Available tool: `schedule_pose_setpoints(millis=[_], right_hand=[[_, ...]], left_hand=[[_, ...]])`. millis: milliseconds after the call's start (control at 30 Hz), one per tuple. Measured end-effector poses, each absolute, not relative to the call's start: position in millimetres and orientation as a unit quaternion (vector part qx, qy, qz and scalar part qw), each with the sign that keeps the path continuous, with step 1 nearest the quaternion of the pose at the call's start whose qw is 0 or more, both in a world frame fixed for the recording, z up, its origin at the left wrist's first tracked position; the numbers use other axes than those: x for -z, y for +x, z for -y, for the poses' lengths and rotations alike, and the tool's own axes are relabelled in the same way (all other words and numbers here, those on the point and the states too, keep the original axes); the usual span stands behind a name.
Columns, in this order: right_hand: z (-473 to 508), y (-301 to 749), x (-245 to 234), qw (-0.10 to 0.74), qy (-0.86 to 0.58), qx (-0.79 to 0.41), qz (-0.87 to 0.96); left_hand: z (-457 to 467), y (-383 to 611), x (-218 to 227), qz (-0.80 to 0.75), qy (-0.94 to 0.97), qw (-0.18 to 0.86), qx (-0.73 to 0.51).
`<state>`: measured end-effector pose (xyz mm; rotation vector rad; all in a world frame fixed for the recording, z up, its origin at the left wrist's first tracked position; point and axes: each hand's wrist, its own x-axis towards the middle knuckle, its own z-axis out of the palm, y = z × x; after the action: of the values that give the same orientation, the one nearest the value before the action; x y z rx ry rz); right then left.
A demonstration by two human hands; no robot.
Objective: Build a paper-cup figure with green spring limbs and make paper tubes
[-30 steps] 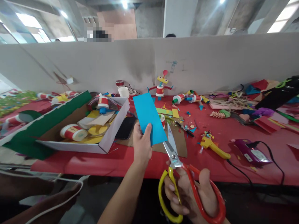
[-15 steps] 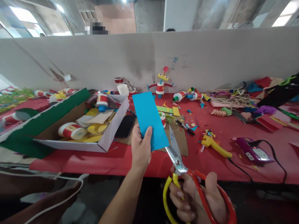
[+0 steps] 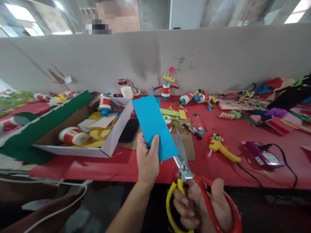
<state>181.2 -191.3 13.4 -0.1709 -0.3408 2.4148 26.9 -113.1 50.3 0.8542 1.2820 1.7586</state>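
A blue paper strip (image 3: 155, 126) is pinched in my left hand (image 3: 148, 158), thumb on top and fingers behind. Its long side slants from upper left to lower right. My right hand (image 3: 201, 204) grips a pair of scissors (image 3: 183, 168) with one yellow and one red handle. The blades are spread apart; one passes behind the lower right corner of the paper, and the other stands to its right. Behind the paper lie a brown cardboard piece (image 3: 187, 147), a black pen (image 3: 193, 131) and a green spring-folded paper strip (image 3: 176, 121).
On the red-covered table (image 3: 97, 170), an open box (image 3: 73, 150) with paper cups and paper stands left, beside a black phone (image 3: 130, 130). A cup figure (image 3: 166, 90) stands at the back. Right are a yellow glue gun (image 3: 223, 150) and a purple power socket (image 3: 263, 155) with cords.
The blue paper has tilted further, its top leaning left and its lower corner shifting right. The scissors have moved slightly left and stay spread.
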Motion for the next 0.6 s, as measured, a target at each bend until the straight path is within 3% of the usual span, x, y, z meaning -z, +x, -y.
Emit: schedule_pose_setpoints(millis=[600], right_hand=[[183,186,-23,0.321,-0.097,-0.93,0.154]], left_hand=[[126,27,-47,-0.536,0.359,0.411,-0.644]])
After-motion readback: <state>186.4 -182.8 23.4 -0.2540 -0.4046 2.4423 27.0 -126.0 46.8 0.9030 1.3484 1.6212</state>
